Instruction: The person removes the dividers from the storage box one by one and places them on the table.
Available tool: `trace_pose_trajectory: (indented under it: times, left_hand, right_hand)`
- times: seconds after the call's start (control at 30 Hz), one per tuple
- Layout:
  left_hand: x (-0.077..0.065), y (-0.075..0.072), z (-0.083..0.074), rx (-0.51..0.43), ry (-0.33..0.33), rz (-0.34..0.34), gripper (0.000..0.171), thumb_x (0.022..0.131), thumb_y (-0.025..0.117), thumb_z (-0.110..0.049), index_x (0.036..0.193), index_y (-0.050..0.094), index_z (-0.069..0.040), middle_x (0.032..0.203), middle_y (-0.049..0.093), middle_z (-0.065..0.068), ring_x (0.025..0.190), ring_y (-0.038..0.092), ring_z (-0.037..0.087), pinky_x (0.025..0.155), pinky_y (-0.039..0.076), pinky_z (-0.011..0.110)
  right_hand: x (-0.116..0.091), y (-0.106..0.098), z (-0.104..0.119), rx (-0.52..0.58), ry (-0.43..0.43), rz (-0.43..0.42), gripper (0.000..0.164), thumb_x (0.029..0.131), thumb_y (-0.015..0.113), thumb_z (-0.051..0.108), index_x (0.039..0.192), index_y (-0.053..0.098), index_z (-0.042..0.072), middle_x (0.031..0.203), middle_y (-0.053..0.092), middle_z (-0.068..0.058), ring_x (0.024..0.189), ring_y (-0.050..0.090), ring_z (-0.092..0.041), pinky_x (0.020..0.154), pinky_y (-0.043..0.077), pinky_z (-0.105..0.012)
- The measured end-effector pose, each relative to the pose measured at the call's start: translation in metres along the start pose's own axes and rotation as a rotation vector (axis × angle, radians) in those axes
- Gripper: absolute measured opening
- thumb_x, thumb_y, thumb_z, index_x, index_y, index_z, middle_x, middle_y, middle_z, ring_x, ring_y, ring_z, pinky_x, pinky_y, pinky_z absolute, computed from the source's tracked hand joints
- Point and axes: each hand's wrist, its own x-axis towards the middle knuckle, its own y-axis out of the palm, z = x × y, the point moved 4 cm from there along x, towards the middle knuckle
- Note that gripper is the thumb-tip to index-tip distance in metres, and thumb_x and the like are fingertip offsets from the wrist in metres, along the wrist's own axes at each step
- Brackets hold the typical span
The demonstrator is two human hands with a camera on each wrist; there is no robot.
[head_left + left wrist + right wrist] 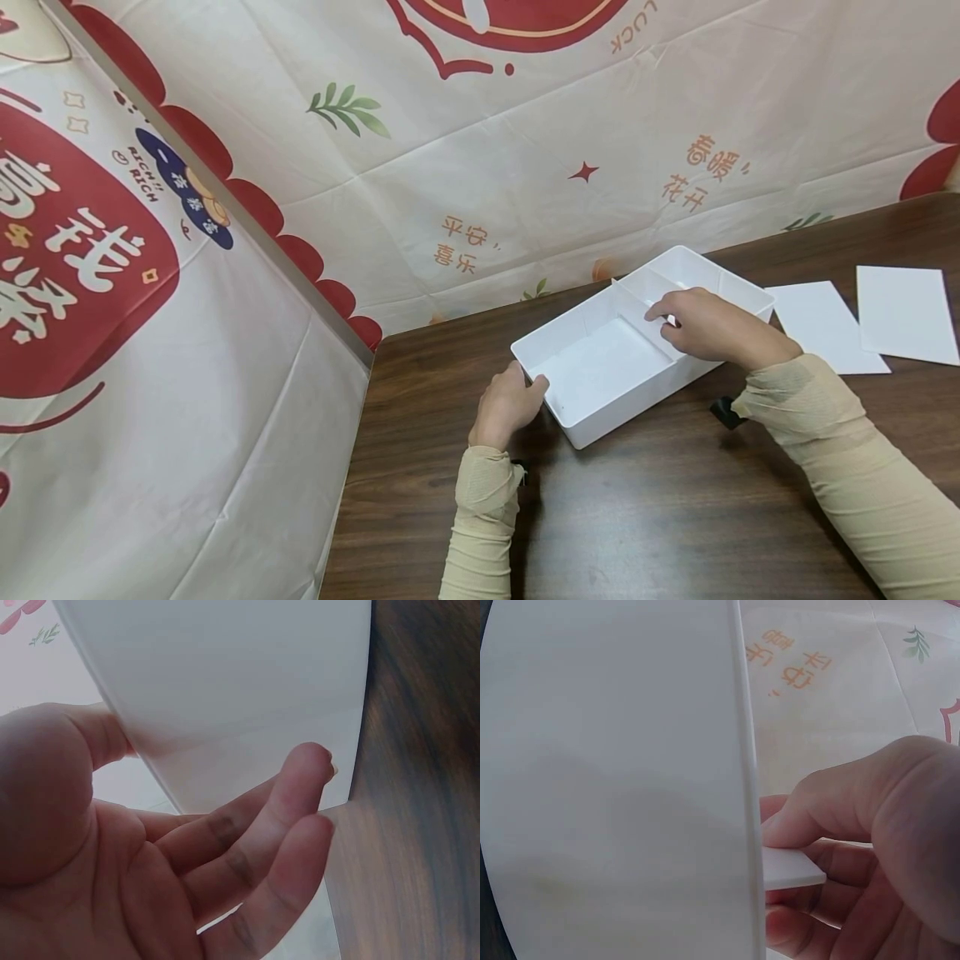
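Note:
A white plastic box [633, 407] sits at a slant on the table, its top side uncovered. At its left end my left hand [510, 404] grips the wall, thumb over the rim and fingers along the outside. In the left wrist view the fingers lie spread near the outer wall [225, 682]. Over the box's right half, my right hand [701, 325] holds a thin white divider [636, 315] standing crosswise inside. The right wrist view shows the divider's corner [791, 868] between thumb and fingers, behind the box's side wall [615, 772].
Two flat white panels [825, 329] [906, 312] lie to the right of the box, slightly overlapping. Printed cloth [465, 167] hangs behind the dark wooden table [420, 417], and another cloth [247, 433] hangs on the left.

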Motion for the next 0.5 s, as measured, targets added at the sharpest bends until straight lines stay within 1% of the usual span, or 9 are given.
trace_pose_trajectory:
  times: [0.13,0.23,0.4,0.5]
  left_hand:
    - [-0.0002,0.0001,0.0000,0.000,-0.005,0.003,0.049,0.092,0.047,-0.039,0.121,0.054,-0.001,0.083,0.059,0.007,0.074,0.054,0.026,0.066,0.045,0.040]
    - [-0.0004,0.0001,-0.0003,0.002,-0.003,0.004,0.050,0.092,0.047,-0.039,0.123,0.053,-0.001,0.083,0.059,0.008,0.074,0.054,0.026,0.066,0.045,0.041]
    - [0.0000,0.0002,-0.0008,0.003,0.005,0.003,0.050,0.091,0.047,-0.038,0.123,0.053,0.000,0.085,0.060,0.008,0.074,0.054,0.026,0.067,0.045,0.041]
    - [0.0004,0.0007,-0.0010,0.003,0.006,0.010,0.050,0.092,0.046,-0.038,0.124,0.052,0.000,0.085,0.060,0.009,0.075,0.054,0.026,0.067,0.045,0.041]
  right_hand:
    - [-0.0002,-0.0007,0.0011,0.000,0.001,-0.003,0.029,0.083,0.058,-0.002,0.110,0.066,-0.008,0.114,0.062,-0.033,0.104,0.057,-0.042,0.082,0.047,-0.055]
    - [-0.0004,-0.0009,0.0002,-0.002,-0.003,-0.002,0.028,0.083,0.058,-0.003,0.109,0.066,-0.009,0.113,0.062,-0.034,0.104,0.057,-0.043,0.081,0.047,-0.055]
    - [-0.0005,-0.0009,-0.0003,-0.007,-0.003,-0.002,0.028,0.083,0.058,-0.002,0.109,0.066,-0.008,0.113,0.062,-0.033,0.101,0.058,-0.040,0.077,0.048,-0.052]
    - [-0.0011,-0.0011,0.0002,-0.007,0.005,-0.003,0.029,0.083,0.058,-0.002,0.110,0.066,-0.008,0.114,0.062,-0.033,0.101,0.057,-0.039,0.078,0.047,-0.051]
